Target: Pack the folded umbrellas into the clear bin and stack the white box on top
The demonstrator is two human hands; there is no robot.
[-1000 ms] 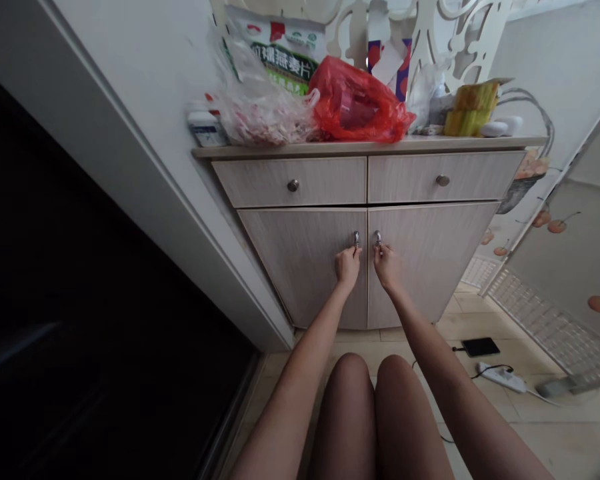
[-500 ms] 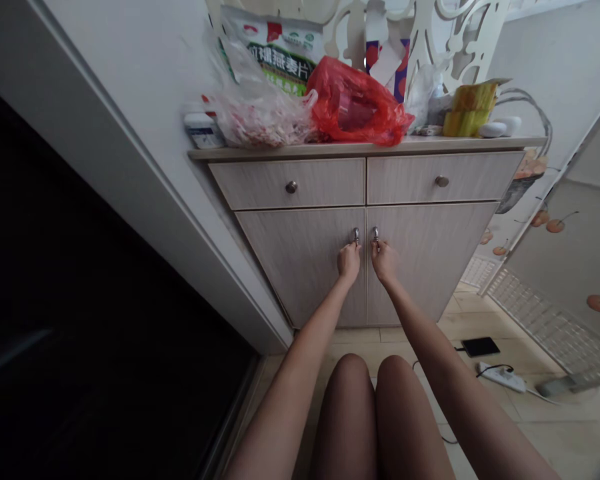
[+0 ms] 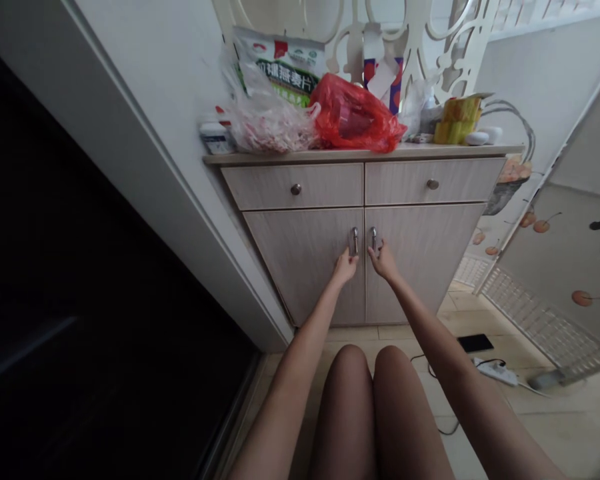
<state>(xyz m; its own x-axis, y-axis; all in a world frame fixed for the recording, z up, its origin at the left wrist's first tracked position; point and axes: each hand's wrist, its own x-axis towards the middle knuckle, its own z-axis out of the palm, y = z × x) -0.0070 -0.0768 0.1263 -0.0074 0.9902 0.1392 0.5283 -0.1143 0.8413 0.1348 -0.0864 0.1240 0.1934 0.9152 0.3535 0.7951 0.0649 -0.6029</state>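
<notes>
Both doors of a pale wood-grain cabinet point(image 3: 305, 267) are closed, with a thin seam between them. My left hand point(image 3: 346, 267) is at the lower end of the left door handle point(image 3: 355, 241), thumb and fingers apart on either side of it. At the right door handle point(image 3: 373, 237), my right hand point(image 3: 384, 260) has its fingers spread around the lower end. Neither hand grips its handle; whether a fingertip still touches the metal I cannot tell. Above the doors are two closed drawers with round knobs, the left knob point(image 3: 295, 189) and the right knob point(image 3: 433, 184).
On the cabinet top lie a red plastic bag point(image 3: 355, 117), a clear bag point(image 3: 275, 127), an oatmeal packet point(image 3: 287, 67) and yellow tape rolls point(image 3: 455, 123). A black phone point(image 3: 475, 343) and a white power strip point(image 3: 495, 371) with cables are on the floor at right. A dark doorway point(image 3: 80, 267) borders the left.
My fingers were closed on the two handles and have now opened, with both hands slightly lower on them. The doors stay closed. The view has shifted a little.
</notes>
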